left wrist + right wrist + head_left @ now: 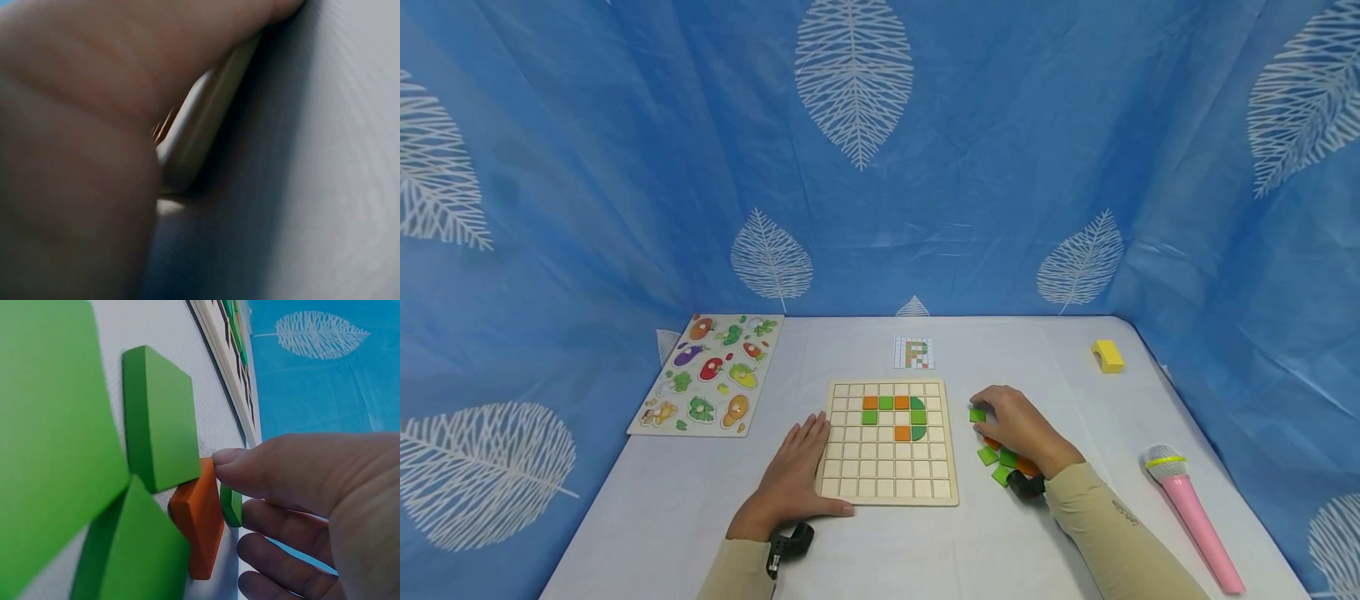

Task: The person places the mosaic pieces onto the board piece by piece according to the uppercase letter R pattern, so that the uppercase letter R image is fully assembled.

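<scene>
My left hand point(797, 475) rests at the left side of a wooden grid board point(857, 489), its thumb along the near edge and its fingers along the left edge. In the left wrist view, the hand point(81, 125) hides most of the board point(206, 119). Green and orange pieces, some with a rounded side, form a partial pattern near the board's top. Right of the board, my right hand point(1018, 425) pinches a green square tile point(977, 414) between thumb and fingers. The right wrist view shows this tile point(231, 506) beyond an orange tile point(201, 519).
Loose green tiles point(987, 456) and orange ones lie by the right hand. A pattern card point(914, 353) lies behind the board. A vegetable puzzle point(715, 392) is at the left, a yellow block point(1107, 357) at the back right, and a pink microphone point(1198, 525) at the right.
</scene>
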`<state>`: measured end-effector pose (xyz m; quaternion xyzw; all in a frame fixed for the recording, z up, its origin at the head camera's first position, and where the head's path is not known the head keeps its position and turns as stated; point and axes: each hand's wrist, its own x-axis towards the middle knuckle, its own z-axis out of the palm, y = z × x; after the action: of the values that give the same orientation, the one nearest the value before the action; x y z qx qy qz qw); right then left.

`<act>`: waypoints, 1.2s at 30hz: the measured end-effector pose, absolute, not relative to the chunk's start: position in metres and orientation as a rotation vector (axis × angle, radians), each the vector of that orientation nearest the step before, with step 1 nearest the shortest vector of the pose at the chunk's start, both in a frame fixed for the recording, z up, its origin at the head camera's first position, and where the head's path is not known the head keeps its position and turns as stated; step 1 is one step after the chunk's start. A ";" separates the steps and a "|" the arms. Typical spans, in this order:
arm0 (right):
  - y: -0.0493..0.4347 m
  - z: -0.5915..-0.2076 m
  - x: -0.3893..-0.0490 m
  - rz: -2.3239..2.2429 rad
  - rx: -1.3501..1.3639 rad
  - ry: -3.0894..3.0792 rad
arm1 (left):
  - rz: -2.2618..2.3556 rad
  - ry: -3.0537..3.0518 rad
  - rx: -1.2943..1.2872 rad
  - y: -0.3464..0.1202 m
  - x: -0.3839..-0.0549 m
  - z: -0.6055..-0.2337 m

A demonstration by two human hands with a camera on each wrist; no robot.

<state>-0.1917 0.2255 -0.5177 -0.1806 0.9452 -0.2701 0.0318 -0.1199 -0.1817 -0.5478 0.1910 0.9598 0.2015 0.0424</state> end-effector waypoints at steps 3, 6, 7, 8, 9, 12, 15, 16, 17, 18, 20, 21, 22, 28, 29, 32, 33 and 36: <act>0.225 -0.517 -0.191 -0.832 -0.547 2.907 | 0.617 2.933 0.582 -0.182 -0.120 -0.547; 0.225 -0.517 -0.192 -0.830 -0.552 2.912 | 0.612 2.934 0.578 -0.181 -0.120 -0.547; 0.225 -0.516 -0.192 -0.832 -0.552 2.914 | 0.606 2.934 0.577 -0.181 -0.120 -0.547; 0.225 -0.516 -0.192 -0.833 -0.553 2.916 | 0.604 2.936 0.577 -0.181 -0.120 -0.547; 0.225 -0.516 -0.192 -0.833 -0.554 2.918 | 0.600 2.938 0.577 -0.181 -0.120 -0.547; 0.225 -0.517 -0.192 -0.842 -0.546 2.916 | 0.594 2.942 0.578 -0.181 -0.121 -0.547; 0.225 -0.517 -0.191 -0.851 -0.543 2.915 | 0.591 2.942 0.580 -0.181 -0.120 -0.546; 0.225 -0.517 -0.191 -0.854 -0.546 2.915 | 0.591 2.941 0.581 -0.181 -0.120 -0.546; 0.225 -0.518 -0.191 -0.857 -0.547 2.916 | 0.592 2.941 0.582 -0.181 -0.120 -0.546; 0.225 -0.518 -0.191 -0.860 -0.548 2.918 | 0.593 2.940 0.582 -0.181 -0.120 -0.546; 0.225 -0.518 -0.191 -0.861 -0.553 2.922 | 0.592 2.938 0.584 -0.181 -0.120 -0.545; 0.225 -0.519 -0.190 -0.861 -0.556 2.923 | 0.592 2.938 0.585 -0.181 -0.120 -0.545; 0.225 -0.519 -0.190 -0.863 -0.558 2.925 | 0.595 2.938 0.585 -0.181 -0.120 -0.545; 0.223 -0.519 -0.190 -0.877 -0.570 2.934 | 0.597 2.940 0.588 -0.181 -0.120 -0.546; 0.223 -0.518 -0.190 -0.879 -0.574 2.936 | 0.596 2.941 0.589 -0.181 -0.120 -0.547; 0.223 -0.518 -0.189 -0.883 -0.581 2.941 | 0.602 2.941 0.591 -0.182 -0.120 -0.547; 0.222 -0.518 -0.189 -0.882 -0.583 2.941 | 0.604 2.941 0.591 -0.182 -0.120 -0.547; 0.222 -0.519 -0.190 -0.886 -0.582 2.943 | 0.605 2.940 0.591 -0.182 -0.120 -0.547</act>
<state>-0.1898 0.2220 -0.5190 -0.1860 0.9408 -0.2833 0.0065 -0.1201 -0.1820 -0.5472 0.1930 0.9602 0.1976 0.0410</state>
